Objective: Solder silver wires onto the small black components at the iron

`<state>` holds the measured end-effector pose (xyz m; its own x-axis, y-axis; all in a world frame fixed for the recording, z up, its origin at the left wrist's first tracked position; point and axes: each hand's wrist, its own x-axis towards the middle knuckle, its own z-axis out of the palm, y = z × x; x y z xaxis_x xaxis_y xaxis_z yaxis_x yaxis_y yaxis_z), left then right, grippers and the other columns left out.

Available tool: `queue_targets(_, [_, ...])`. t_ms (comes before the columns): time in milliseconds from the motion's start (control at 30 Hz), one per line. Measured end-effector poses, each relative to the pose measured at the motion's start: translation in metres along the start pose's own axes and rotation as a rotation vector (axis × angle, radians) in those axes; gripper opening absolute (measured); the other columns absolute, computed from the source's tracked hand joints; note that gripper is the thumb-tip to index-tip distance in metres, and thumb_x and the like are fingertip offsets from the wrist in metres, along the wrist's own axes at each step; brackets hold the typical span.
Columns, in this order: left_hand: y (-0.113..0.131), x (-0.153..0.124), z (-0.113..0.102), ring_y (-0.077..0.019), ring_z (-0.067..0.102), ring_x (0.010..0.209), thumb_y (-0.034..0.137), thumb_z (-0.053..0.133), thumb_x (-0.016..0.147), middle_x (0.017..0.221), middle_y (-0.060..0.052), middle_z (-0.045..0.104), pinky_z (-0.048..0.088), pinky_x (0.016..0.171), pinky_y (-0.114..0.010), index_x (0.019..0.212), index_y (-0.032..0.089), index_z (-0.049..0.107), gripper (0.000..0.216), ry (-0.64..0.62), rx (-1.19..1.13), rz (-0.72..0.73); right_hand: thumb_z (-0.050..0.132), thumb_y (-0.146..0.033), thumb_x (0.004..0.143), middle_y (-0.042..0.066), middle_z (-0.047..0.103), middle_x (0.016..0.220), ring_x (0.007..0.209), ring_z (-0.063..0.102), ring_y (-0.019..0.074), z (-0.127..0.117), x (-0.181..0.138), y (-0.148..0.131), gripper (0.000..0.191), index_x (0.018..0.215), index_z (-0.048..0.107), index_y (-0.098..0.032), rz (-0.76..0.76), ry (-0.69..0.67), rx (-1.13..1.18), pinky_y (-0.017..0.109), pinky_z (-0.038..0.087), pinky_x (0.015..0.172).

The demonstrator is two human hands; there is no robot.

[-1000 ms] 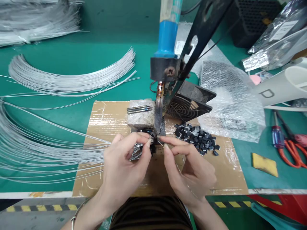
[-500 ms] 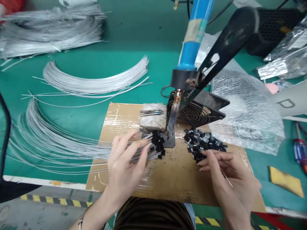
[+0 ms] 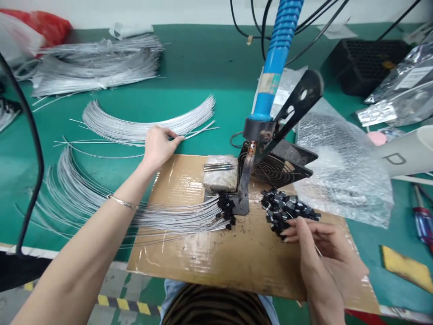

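Observation:
My left hand [image 3: 158, 148] reaches across the table. Its thumb and fingertips close at the loose ends of a few white wires [image 3: 202, 130], just below a curved bundle of white wires [image 3: 135, 127]. My right hand [image 3: 331, 257] is closed around a thin, silvery wire [image 3: 318, 252] that runs back through the palm. Its fingertips are beside a pile of small black pieces [image 3: 282, 207]. Between the hands, a spread of white wires [image 3: 179, 216] lies on the cardboard, with black pieces [image 3: 226, 210] at their right ends.
A soldering iron with a blue handle [image 3: 279, 58] slants down on a black bracket [image 3: 297, 101]. Behind its tip are a wrapped block [image 3: 219, 180] and a small fan [image 3: 274, 167]. Bubble wrap [image 3: 341, 158], a yellow sponge [image 3: 407, 267] and a screwdriver [image 3: 422, 223] lie to the right.
My left hand has left the black-ended wires and moved up and away to the loose white wires. My right hand stays by the black pile. The view has tilted upward.

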<state>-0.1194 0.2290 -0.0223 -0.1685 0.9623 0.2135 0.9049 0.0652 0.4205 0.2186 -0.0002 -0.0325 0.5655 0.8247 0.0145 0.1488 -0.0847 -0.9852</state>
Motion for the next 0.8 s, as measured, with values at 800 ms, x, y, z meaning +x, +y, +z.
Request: queue_targets(800, [0.032, -0.078, -0.098, -0.0137, 0.059, 0.057, 0.041, 0.076, 0.083, 0.062, -0.001, 0.068, 0.044, 0.056, -0.027, 0.077, 0.020, 0.077, 0.022, -0.134, -0.378, 0.026, 0.075, -0.047, 0.095, -0.004, 0.070, 0.073, 0.051, 0.063, 0.0112, 0.000, -0.002, 0.004, 0.028, 0.092, 0.065, -0.021, -0.048, 0.098, 0.016, 0.024, 0.052, 0.052])
